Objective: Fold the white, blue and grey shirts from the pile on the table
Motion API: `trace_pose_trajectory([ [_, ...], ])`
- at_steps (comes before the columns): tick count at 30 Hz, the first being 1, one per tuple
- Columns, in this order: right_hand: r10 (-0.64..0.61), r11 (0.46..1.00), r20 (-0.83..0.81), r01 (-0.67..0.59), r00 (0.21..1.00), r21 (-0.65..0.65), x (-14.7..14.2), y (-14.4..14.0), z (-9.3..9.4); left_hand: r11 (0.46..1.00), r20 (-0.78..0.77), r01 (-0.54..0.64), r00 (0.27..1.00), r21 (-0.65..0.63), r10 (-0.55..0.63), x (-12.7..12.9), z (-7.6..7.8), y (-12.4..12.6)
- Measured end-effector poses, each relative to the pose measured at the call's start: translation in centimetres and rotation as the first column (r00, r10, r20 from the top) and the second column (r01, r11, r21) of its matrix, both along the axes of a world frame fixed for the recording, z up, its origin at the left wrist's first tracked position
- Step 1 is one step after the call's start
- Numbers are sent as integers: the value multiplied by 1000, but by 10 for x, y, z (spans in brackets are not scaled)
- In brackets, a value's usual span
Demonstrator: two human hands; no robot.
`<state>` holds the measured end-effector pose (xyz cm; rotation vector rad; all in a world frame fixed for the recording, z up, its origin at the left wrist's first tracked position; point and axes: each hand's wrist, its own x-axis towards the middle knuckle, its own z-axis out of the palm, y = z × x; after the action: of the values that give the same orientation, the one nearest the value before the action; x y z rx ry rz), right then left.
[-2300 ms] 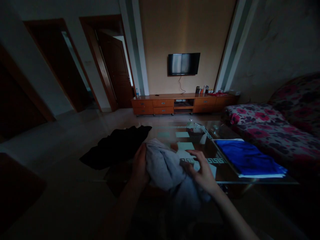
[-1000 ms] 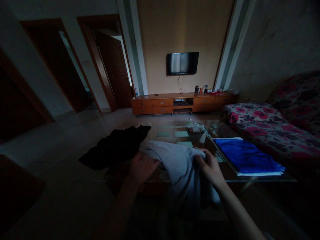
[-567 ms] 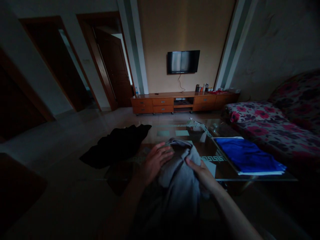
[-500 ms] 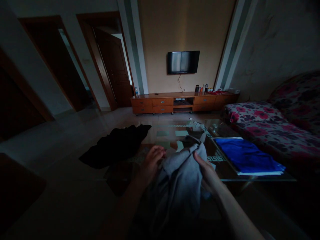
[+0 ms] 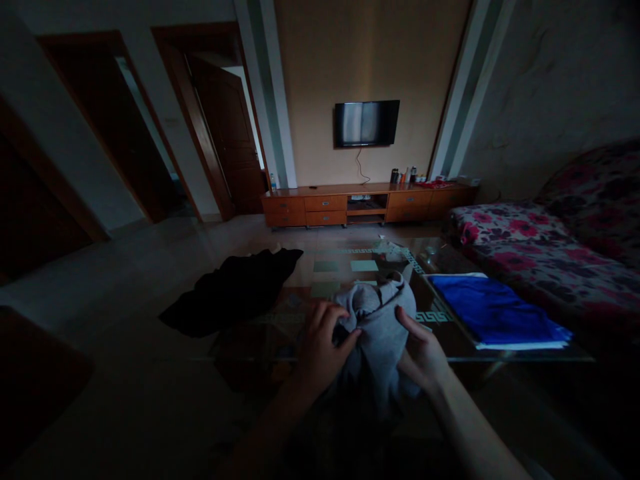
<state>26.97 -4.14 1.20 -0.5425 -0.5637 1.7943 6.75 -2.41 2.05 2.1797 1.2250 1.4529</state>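
A grey garment hangs bunched between my two hands, over the near edge of the glass table; its exact kind I cannot make out. My left hand pinches its left side, thumb and fingers curled on the cloth. On the right side my right hand grips it, thumb on the front and the other fingers behind the fabric. A folded blue cloth with a white edge lies to the right on the table. To the left lies a crumpled black cloth.
The glass table has a patterned border, with small clutter at its far side. Beyond stands a low wooden cabinet with bottles on top, below a wall television. A floral sofa is on the right. The room is dim.
My left hand has moved right and closed on the grey garment; before, it was beside the cloth. The garment's top edge has bunched and folded over. My right hand has shifted slightly lower.
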Motion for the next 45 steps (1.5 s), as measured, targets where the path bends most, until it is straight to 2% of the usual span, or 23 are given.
trace_pose_trajectory([
  [2, -18, 1000, 21, 18, 1000, 13, 0, -1, 0, 997, -5, 71, 997, -1, -71, 0, 1, 1],
  [4, -57, 998, 44, 56, 997, 27, 0, -2, 0, 999, 15, 21, 1000, 36, -22, -2, 3, 2],
  [7, -62, 996, 85, 57, 994, 63, -5, -6, 2, 996, -81, -31, 996, 78, 37, -8, 5, 4],
  [10, -39, 995, 144, 25, 989, 98, -12, -11, 5, 1000, -123, -5, 992, 14, 7, -13, 7, 6],
  [13, -49, 994, 244, 23, 969, 109, -15, -11, 9, 986, 46, 82, 996, -142, -77, -16, 7, 11],
  [15, -74, 989, 334, 26, 940, 144, -14, -6, 10, 963, 215, 126, 974, -239, -74, -17, 7, 14],
  [16, -111, 984, 379, 48, 918, 172, -13, -3, 11, 951, 289, 133, 956, -280, -49, -17, 8, 16],
  [18, -270, 955, 462, 174, 845, 240, -11, 3, 11, 929, 397, 142, 918, -343, 6, -18, 10, 18],
  [20, -478, 877, 518, 350, 710, 330, -10, 6, 12, 909, 460, 158, 887, -387, 42, -17, 13, 18],
  [21, -551, 834, 535, 399, 641, 381, -10, 5, 13, 897, 479, 178, 877, -405, 42, -17, 15, 17],
  [23, -602, 795, 567, 352, 563, 494, -13, -1, 17, 858, 506, 259, 863, -444, 2, -14, 18, 14],
  [26, -597, 760, 642, 84, 481, 644, -19, -10, 23, 788, 557, 377, 829, -487, -52, -12, 20, 9],
  [28, -619, 727, 662, -10, 422, 686, -20, -12, 27, 788, 598, 391, 801, -476, -36, -13, 21, 10],
  [30, -639, 719, 651, 18, 409, 694, -18, -9, 28, 814, 652, 381, 758, -438, -4, -19, 25, 13],
  [32, -654, 724, 633, 100, 415, 682, -12, -4, 27, 826, 729, 391, 683, -407, 35, -27, 32, 18],
  [36, -625, 777, 632, 280, 459, 565, 4, 4, 18, 796, 878, 480, 460, -369, 129, -48, 49, 27],
  [39, -631, 776, 598, 421, 494, 470, 15, 9, 11, 814, 938, 494, 302, -305, 168, -62, 56, 33],
  [41, -652, 757, 563, 484, 509, 439, 20, 11, 10, 828, 951, 484, 251, -283, 178, -69, 57, 37],
  [45, -668, 743, 531, 502, 522, 443, 21, 12, 12, 830, 957, 491, 239, -266, 165, -77, 54, 40],
])
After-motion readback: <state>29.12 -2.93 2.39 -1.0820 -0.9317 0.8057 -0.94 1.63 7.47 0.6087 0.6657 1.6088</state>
